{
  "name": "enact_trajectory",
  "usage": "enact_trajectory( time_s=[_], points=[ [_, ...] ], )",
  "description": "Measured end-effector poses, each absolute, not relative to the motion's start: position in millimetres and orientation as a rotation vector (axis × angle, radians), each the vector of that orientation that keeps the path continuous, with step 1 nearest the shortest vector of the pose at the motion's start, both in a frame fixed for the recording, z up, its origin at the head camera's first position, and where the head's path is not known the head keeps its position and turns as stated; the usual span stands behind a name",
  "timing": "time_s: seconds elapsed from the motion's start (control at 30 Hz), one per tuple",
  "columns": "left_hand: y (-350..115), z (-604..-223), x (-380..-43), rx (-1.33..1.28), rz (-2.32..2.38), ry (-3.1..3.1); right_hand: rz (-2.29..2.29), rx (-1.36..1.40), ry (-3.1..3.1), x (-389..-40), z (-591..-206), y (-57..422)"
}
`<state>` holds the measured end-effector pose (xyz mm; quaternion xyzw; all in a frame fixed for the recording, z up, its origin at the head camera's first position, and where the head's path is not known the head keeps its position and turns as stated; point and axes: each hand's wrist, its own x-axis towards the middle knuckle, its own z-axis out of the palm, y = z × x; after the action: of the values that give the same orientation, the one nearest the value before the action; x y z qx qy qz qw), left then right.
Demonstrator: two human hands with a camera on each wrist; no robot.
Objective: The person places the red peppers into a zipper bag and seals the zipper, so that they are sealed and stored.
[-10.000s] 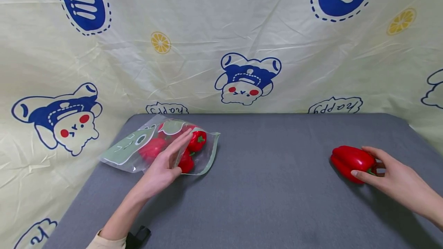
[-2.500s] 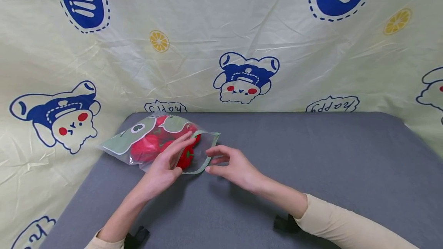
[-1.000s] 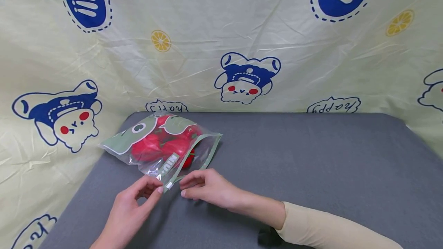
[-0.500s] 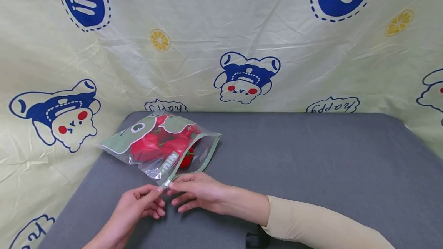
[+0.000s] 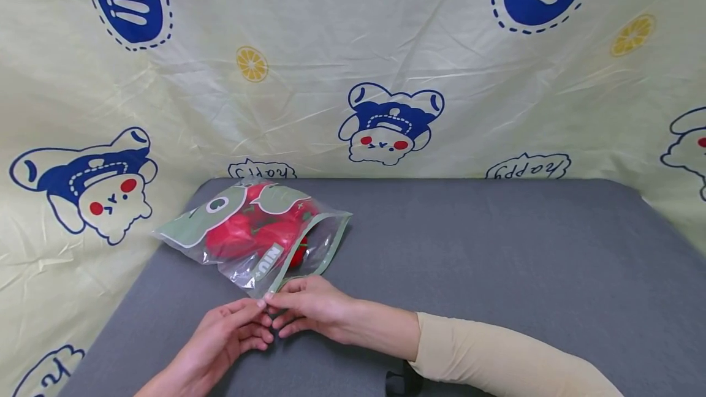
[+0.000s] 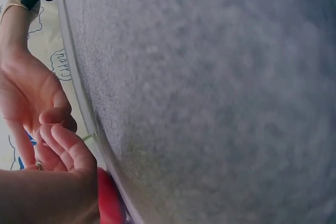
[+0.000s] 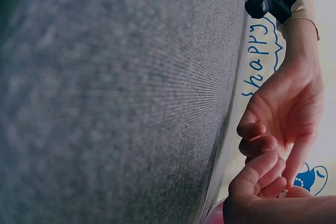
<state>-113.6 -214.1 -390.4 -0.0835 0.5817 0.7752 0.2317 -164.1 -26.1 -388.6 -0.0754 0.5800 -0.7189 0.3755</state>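
In the head view a clear zip bag [image 5: 190,228] with green print lies on the left of the table, its green-edged mouth toward the right. Several red bell peppers [image 5: 228,234] show through the plastic. My left hand [image 5: 220,332] pinches the bag's near corner between thumb and index finger, the other fingers loosely bent. Close against it, my right hand [image 5: 317,308] pinches the same end of the zip strip, where its fingertips mostly hide the white slider. Both wrist views show the fingertips meeting; a red pepper [image 6: 108,198] appears beneath the left hand in the left wrist view.
A grey cloth-covered table [image 5: 469,262] extends to the right of the bag. Behind it hangs a pale printed curtain [image 5: 309,109]. A black wrist camera [image 5: 402,381] sits under the right sleeve.
Ten seconds ago my right hand held a pepper at the right; that spot is bare now. My left hand left the bag's mouth for its near corner, and my right hand joined it there.
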Motion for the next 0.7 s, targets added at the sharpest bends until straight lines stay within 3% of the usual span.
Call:
enact_trajectory(
  time_s=[0.7],
  points=[
    [-206.5, -391.9, -115.5, -0.317, 2.111, 1.745, -1.846, -0.202, 1.522, -164.0, -387.7, -23.5]
  ],
)
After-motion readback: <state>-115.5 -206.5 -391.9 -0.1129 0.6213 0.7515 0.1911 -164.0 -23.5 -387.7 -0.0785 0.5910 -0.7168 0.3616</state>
